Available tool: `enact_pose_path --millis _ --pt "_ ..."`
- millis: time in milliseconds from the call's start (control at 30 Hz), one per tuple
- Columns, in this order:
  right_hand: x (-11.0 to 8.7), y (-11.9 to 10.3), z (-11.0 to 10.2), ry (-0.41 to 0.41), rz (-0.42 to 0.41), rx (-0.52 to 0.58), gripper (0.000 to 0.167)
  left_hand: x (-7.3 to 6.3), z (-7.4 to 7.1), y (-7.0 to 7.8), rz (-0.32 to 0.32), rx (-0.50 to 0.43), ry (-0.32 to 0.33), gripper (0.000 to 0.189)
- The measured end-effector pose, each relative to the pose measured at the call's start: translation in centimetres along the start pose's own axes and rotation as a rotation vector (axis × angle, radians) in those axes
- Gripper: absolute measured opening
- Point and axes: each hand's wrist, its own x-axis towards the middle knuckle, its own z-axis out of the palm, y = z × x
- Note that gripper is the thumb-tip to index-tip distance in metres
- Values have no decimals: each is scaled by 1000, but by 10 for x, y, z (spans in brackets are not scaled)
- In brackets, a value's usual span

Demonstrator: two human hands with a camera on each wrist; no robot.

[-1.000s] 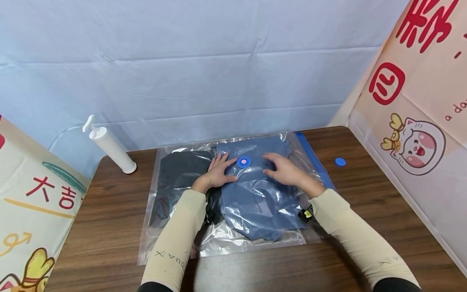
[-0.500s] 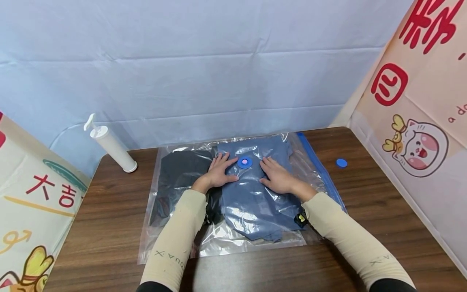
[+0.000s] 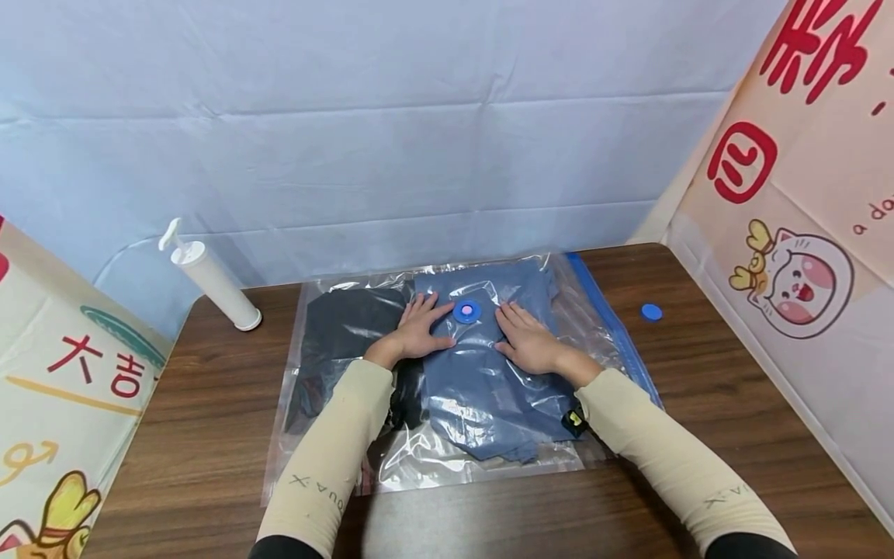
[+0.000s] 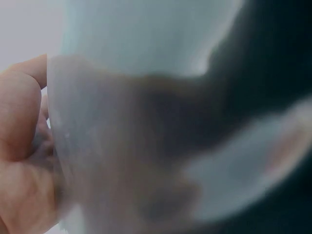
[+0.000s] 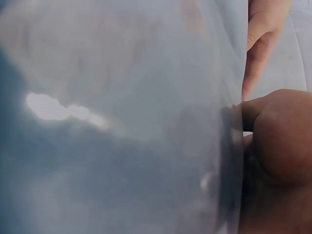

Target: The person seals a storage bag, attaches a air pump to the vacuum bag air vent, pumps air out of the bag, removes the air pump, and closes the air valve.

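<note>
A clear plastic vacuum storage bag (image 3: 412, 466) lies flat on the table, with folded blue clothing (image 3: 482, 388) and dark clothing (image 3: 349, 322) inside. On its upper face sits a round blue valve (image 3: 466, 311) with a pinkish centre. My left hand (image 3: 416, 330) rests on the bag just left of the valve, fingers spread. To the valve's right, my right hand (image 3: 529, 341) lies on the plastic over the blue clothing, fingers straight. Both wrist views are mostly filled by blurred plastic close to the lens; part of the left hand (image 4: 19, 141) and right hand (image 5: 282, 146) shows at the edges.
A white hand pump (image 3: 216, 283) stands at the table's back left corner. Right of the bag's blue zip edge (image 3: 615, 318) lies a blue round cap (image 3: 652, 311). The wooden table (image 3: 188, 435) meets a pale cloth backdrop (image 3: 349, 155) behind, with printed panels at both sides.
My right hand has come down flat onto the bag and moved slightly left, its fingers straightening. The bag's zip edge shifted a little at the lower right. My left hand has stayed in place.
</note>
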Motion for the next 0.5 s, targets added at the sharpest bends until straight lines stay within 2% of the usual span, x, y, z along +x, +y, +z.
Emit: enact_pose_path --millis 200,333,500 --pt "0 0 -2 -10 5 -7 66 2 -1 2 -8 77 -33 76" --pt "0 -1 -3 -11 7 -14 66 -1 -6 8 -17 67 -28 76" --pt "-1 -3 -4 -6 -4 -21 65 -5 -16 12 4 41 -15 76"
